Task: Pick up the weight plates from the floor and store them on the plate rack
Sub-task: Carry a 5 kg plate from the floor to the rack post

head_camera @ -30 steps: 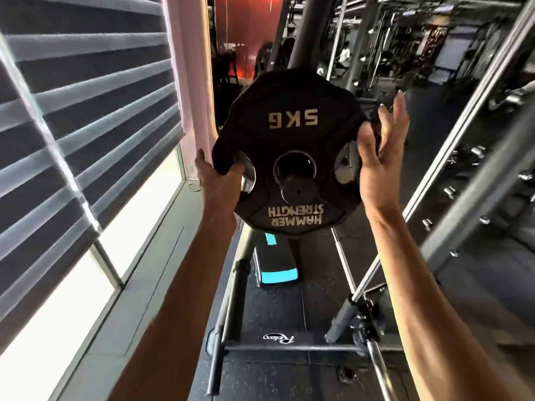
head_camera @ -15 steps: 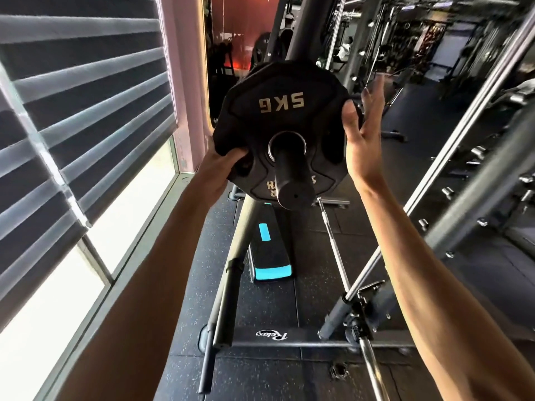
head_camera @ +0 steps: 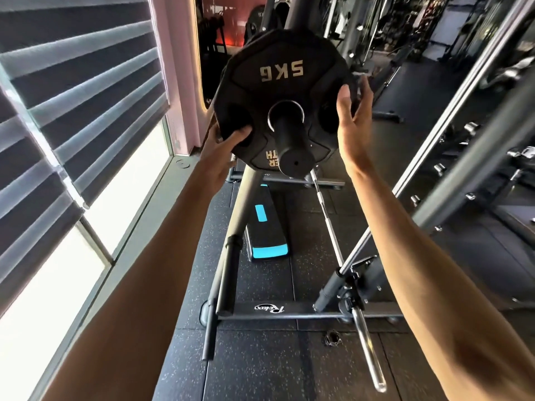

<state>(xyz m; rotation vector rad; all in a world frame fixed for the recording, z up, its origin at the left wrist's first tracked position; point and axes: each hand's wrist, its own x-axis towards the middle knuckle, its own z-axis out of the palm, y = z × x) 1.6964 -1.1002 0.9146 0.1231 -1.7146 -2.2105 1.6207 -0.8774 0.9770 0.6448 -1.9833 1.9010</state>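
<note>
Head view: the weight plate [head_camera: 278, 91] marked 5KG sits upper centre, threaded on the rack peg [head_camera: 292, 149]. The left hand [head_camera: 223, 149] grips its lower-left edge; the right hand [head_camera: 353, 117], fingers straight, is at its right edge.

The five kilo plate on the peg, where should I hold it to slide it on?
By the grip holes either side of the peg, one hand from each side: the plate hangs upright, facing you, and the left hand grips one.

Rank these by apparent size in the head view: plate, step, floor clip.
1. plate, largest, though it is nearest the camera, which inflates it
2. step, partly hidden by the rack post
3. clip, by far the smallest
</note>
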